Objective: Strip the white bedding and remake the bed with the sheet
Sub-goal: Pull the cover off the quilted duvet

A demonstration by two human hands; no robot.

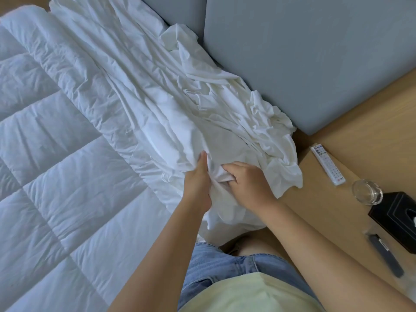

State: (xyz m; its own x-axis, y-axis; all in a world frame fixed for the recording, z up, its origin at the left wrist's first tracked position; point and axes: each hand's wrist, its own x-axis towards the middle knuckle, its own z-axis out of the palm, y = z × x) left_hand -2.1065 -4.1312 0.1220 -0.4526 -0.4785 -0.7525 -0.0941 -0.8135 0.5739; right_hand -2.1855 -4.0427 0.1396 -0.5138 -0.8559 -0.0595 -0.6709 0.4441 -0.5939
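Illumination is soft, even daylight with no single source evident; the quilt (56, 154) at left carries a cool blue cast, while the sheet (157, 97) reads brighter, nearly washed out on its upper folds. Shadows are shallow and diffuse, confined to creases, with small highlights on the glass (367, 192). Wide-angle distortion bows the headboard (304, 52) edges and quilt seams, and detail softens toward the corners.

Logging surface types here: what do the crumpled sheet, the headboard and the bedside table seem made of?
The sheet looks like thin woven cloth, likely cotton, matte: it creases finely and bunches. The headboard seems padded upholstery, smooth grey-blue, seamed; fabric or faux leather, cannot tell. The bedside table looks like light wood or laminate, faint grain showing.
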